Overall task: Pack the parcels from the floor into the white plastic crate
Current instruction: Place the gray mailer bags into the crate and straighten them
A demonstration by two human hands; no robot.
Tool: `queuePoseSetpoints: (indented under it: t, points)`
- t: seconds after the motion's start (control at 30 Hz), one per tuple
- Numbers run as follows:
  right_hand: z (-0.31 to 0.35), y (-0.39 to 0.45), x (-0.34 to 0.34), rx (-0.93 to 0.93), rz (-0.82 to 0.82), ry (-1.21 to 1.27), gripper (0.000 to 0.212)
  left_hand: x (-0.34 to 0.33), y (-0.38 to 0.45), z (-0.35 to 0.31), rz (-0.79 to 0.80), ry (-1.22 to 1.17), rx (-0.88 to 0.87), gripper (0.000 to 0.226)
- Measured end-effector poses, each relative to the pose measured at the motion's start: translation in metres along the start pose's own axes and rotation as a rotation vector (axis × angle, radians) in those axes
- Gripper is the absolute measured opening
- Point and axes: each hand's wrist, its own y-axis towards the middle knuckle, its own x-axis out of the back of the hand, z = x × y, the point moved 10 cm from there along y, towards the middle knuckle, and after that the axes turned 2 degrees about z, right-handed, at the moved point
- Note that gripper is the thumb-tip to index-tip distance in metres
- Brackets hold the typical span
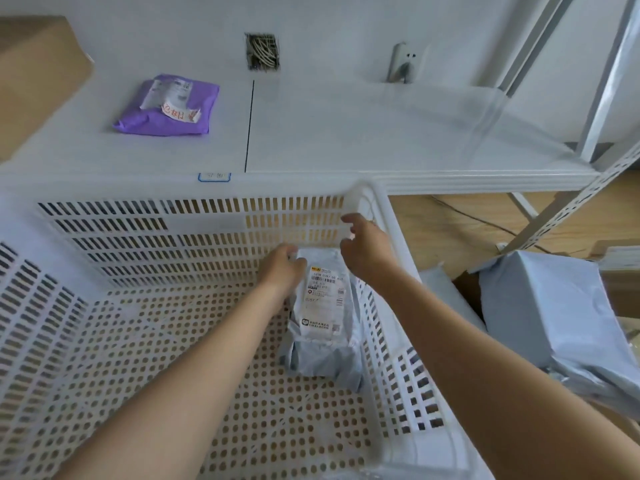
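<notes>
A grey parcel (323,317) with a white shipping label is seen lying on the perforated floor of the white crate (194,233), against its right wall near the far corner. Its far left edge is touched by the left hand (282,268), fingers curled. The right hand (363,249) is held just above it, loosely open, gripping nothing. More grey parcels (550,317) are piled outside, right of the crate.

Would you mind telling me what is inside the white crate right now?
One grey parcel with a shipping label lies in the white crate, near the far right corner. The left hand rests on it. The nearest part of the floor is hidden by the arms.
</notes>
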Motion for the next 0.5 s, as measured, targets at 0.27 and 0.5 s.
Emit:
queuePoseSetpoints:
  t: [0.27,0.5]
  points:
    - [-0.027,-0.043,0.153,0.028,-0.348,0.110,0.033,0.005,-0.057,-0.127,-0.110,-0.019,-0.283,0.033]
    - [-0.124,-0.076,0.214,-0.115,-0.335,0.081,0.043,-0.076,-0.090,-0.188,-0.039,0.116,-0.347,0.033]
